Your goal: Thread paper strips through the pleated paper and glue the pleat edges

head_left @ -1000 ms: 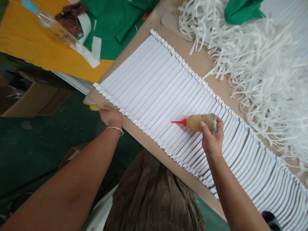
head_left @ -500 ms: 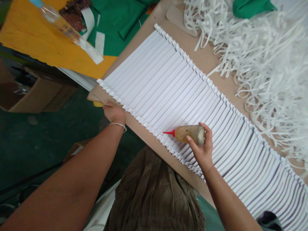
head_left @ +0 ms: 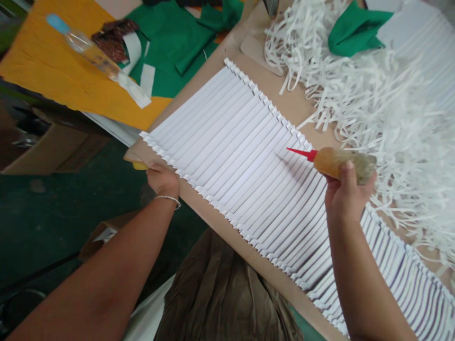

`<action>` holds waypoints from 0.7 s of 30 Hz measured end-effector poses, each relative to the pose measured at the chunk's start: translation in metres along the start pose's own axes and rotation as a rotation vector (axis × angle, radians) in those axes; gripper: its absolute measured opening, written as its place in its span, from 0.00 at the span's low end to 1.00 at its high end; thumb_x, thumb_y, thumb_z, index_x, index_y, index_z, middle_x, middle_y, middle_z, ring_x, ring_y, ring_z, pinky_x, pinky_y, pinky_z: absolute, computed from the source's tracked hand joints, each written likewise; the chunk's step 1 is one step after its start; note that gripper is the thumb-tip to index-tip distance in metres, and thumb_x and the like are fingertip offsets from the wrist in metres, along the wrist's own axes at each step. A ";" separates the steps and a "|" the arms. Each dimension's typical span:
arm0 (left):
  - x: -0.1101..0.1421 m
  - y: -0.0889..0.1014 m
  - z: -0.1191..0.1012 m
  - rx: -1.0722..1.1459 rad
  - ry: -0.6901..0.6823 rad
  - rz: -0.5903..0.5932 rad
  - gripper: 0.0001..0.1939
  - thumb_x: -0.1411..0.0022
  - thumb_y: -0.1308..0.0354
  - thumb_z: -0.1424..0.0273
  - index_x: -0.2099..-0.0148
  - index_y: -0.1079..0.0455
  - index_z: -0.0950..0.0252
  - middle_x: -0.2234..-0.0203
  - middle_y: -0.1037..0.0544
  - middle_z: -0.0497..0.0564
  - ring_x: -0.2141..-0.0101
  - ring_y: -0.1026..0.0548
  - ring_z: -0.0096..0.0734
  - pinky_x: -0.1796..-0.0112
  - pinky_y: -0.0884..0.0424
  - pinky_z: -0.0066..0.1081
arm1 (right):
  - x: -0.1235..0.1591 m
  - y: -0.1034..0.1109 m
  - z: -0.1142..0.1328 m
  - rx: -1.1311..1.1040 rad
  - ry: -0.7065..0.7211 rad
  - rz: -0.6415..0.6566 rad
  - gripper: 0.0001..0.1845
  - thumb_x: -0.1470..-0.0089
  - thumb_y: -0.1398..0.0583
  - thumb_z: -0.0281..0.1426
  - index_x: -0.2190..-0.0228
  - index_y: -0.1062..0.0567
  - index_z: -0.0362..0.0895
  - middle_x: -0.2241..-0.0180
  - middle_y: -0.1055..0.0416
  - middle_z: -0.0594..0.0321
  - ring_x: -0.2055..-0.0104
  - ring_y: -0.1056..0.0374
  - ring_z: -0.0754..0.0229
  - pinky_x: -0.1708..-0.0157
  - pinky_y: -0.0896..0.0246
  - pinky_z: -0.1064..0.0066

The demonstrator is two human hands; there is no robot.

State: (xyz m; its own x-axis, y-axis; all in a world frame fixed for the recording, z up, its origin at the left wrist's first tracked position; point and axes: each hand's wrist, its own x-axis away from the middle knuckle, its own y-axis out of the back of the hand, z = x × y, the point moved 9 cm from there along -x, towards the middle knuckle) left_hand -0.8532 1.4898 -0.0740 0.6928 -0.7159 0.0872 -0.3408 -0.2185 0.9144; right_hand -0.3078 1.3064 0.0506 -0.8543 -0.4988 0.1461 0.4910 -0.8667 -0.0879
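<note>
My right hand [head_left: 346, 189] is wrapped round a squeeze glue bottle [head_left: 334, 163] with a long red nozzle. The bottle lies nearly level above the far side of a long row of overlapping white strips [head_left: 227, 137], its tip apart from them and casting a shadow. The strips have folded ends along both long sides. At the near left corner of the table [head_left: 199, 203], my left hand [head_left: 163, 181] is closed on the table edge, its fingers partly hidden. Beside it a bit of yellow [head_left: 140, 166] shows under the corner.
A heap of curly white strips [head_left: 384, 113] lies at the right, topped with green cloth [head_left: 359, 31]. At the upper left, yellow cloth [head_left: 42, 61] carries a plastic bottle [head_left: 85, 45] and more green cloth [head_left: 167, 38]. Cardboard box [head_left: 53, 147] stands below left.
My right hand first brought the glue bottle toward the near edge of the strips, then swung it up and right to the far side. My left hand stays at the table corner.
</note>
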 end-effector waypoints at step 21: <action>-0.006 -0.004 0.000 -0.029 0.009 0.035 0.27 0.22 0.66 0.69 0.47 0.30 0.85 0.48 0.25 0.79 0.44 0.24 0.55 0.45 0.30 0.44 | -0.068 -0.026 -0.038 0.044 0.072 0.027 0.27 0.52 0.29 0.39 0.55 0.35 0.51 0.54 0.29 0.60 0.59 0.26 0.58 0.67 0.22 0.65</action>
